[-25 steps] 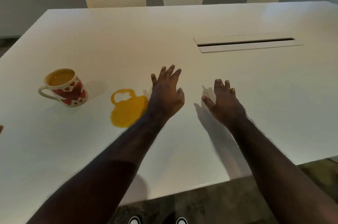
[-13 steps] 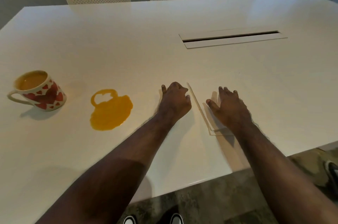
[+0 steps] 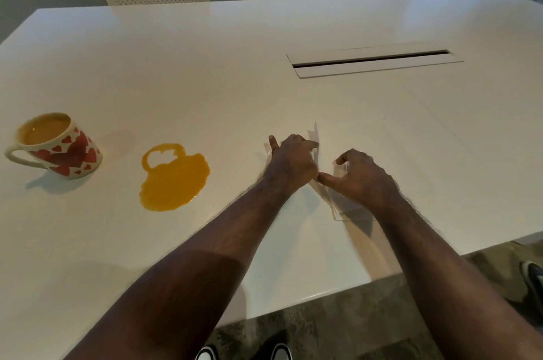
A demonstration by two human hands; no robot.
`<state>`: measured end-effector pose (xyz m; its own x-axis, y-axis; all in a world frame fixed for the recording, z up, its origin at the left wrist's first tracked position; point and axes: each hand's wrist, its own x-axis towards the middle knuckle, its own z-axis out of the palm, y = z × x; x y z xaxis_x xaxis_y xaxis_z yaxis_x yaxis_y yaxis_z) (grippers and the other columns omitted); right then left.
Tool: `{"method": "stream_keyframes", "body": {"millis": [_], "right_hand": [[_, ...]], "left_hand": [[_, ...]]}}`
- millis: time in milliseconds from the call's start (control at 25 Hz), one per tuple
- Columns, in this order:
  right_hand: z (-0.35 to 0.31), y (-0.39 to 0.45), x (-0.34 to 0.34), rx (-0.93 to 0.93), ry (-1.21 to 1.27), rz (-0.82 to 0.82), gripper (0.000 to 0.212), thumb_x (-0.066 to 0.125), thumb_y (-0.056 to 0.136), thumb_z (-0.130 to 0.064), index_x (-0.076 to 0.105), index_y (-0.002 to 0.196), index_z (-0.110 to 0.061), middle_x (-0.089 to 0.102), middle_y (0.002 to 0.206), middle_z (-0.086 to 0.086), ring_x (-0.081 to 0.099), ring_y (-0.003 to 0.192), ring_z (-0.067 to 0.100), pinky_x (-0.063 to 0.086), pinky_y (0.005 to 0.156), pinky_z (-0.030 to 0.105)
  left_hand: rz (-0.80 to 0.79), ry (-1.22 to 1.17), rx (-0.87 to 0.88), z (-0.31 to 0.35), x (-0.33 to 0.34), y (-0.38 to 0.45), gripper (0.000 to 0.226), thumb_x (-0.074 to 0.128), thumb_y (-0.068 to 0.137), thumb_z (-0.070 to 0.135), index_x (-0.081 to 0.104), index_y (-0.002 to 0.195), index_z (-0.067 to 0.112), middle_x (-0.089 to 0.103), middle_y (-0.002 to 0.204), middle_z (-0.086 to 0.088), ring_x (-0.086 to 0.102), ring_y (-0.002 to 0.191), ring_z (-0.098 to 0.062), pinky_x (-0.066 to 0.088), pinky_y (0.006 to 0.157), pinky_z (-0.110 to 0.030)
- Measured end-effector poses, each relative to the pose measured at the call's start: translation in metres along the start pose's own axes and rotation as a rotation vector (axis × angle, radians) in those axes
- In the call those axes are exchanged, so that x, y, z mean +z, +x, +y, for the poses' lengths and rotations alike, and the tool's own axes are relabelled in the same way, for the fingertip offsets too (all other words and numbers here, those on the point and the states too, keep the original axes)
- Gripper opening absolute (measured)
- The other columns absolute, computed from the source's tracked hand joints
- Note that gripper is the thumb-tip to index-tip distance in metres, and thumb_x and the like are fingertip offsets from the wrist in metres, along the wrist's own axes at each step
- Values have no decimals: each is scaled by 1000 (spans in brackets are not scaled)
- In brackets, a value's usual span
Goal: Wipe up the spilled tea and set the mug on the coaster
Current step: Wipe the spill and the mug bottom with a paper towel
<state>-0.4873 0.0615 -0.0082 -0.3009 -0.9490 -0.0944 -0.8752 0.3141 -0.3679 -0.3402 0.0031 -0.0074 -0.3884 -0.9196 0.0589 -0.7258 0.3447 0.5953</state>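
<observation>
At centre frame the left hand (image 3: 289, 162) pinches a thin white napkin (image 3: 340, 201) and the right hand (image 3: 360, 176) curls onto it; it looks light and limp, best gathered by its edges. The orange tea spill (image 3: 173, 180) lies left of centre, beside the full heart-patterned mug (image 3: 55, 146).

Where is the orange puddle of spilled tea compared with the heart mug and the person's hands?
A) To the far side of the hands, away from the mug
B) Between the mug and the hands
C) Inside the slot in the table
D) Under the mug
B: the spilled tea lies on the table between the heart mug and the left hand, touching neither.
</observation>
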Motion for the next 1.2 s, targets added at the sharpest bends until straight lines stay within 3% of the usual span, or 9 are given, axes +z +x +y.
{"method": "stream_keyframes", "body": {"millis": [120, 240, 480, 560, 680, 800, 880, 1040, 1200], "right_hand": [[-1, 1, -1, 0, 14, -23, 61, 60, 58, -81, 51, 92, -32, 50, 98, -11, 53, 100, 16, 53, 81, 44], [-1, 5, 0, -21, 34, -26, 49, 61, 62, -74, 54, 85, -31, 48, 94, -11, 52, 98, 15, 52, 81, 45], [10, 10, -13, 71, 110, 20, 27, 58, 82, -45, 61, 97, -23, 65, 94, -2, 61, 74, 18, 57, 72, 40], [17, 10, -34, 87, 61, 108, 32, 55, 81, -45, 63, 102, -21, 63, 91, 1, 58, 74, 23, 50, 68, 35], [21, 7, -75, 95, 28, 283, 30, 56, 81, -42, 63, 97, -19, 67, 93, 10, 52, 73, 27, 41, 67, 33], [18, 3, -118, 67, 34, 441, 31, 55, 82, -40, 63, 99, -15, 68, 98, 16, 58, 80, 34, 40, 69, 35], [10, 0, -145, 11, 72, 487, 35, 55, 79, -41, 65, 99, -15, 69, 99, 15, 61, 85, 35, 40, 69, 34], [-30, -10, -172, -189, 309, 419, 38, 58, 85, -41, 66, 111, -13, 66, 106, 6, 57, 82, 21, 41, 70, 31], [-83, -25, -170, -312, 638, 162, 41, 62, 79, -48, 64, 107, -19, 64, 97, -5, 59, 83, 13, 42, 64, 26]], "left_hand": [[-32, -80, 12, 8, -2, -2, 55, 52, 82, 2, 56, 135, 17, 67, 125, -6, 53, 125, -22, -11, 114, -63], [-112, -159, 65, 14, -4, -4, 65, 52, 83, 1, 45, 145, 23, 67, 126, -6, 55, 126, -23, -9, 117, -59], [-156, -273, 84, 23, -4, -7, 76, 48, 83, 0, 29, 152, 28, 65, 131, -2, 57, 121, -26, 11, 117, -54], [-132, -311, 74, 22, -6, -7, 73, 47, 87, 5, 27, 151, 32, 65, 129, 0, 62, 109, -31, 31, 110, -51], [-132, -351, 50, 17, -6, -8, 69, 45, 88, 11, 30, 149, 37, 66, 126, 5, 60, 103, -31, 48, 93, -35], [-125, -413, 34, 13, -6, -11, 63, 47, 88, 13, 39, 146, 35, 66, 125, 6, 61, 90, -6, 42, 67, -5], [-93, -464, 40, 15, -6, -13, 56, 50, 88, 12, 49, 141, 30, 67, 123, 5, 60, 90, -2, 40, 66, 0], [-69, -677, -14, 21, -20, -15, 48, 55, 91, 16, 51, 139, 21, 65, 129, -2, 60, 117, -14, 49, 97, -29], [-99, -967, -204, 14, -46, -20, 50, 50, 98, 38, 43, 144, 19, 57, 139, -7, 59, 120, -24, 46, 104, -42]]}}
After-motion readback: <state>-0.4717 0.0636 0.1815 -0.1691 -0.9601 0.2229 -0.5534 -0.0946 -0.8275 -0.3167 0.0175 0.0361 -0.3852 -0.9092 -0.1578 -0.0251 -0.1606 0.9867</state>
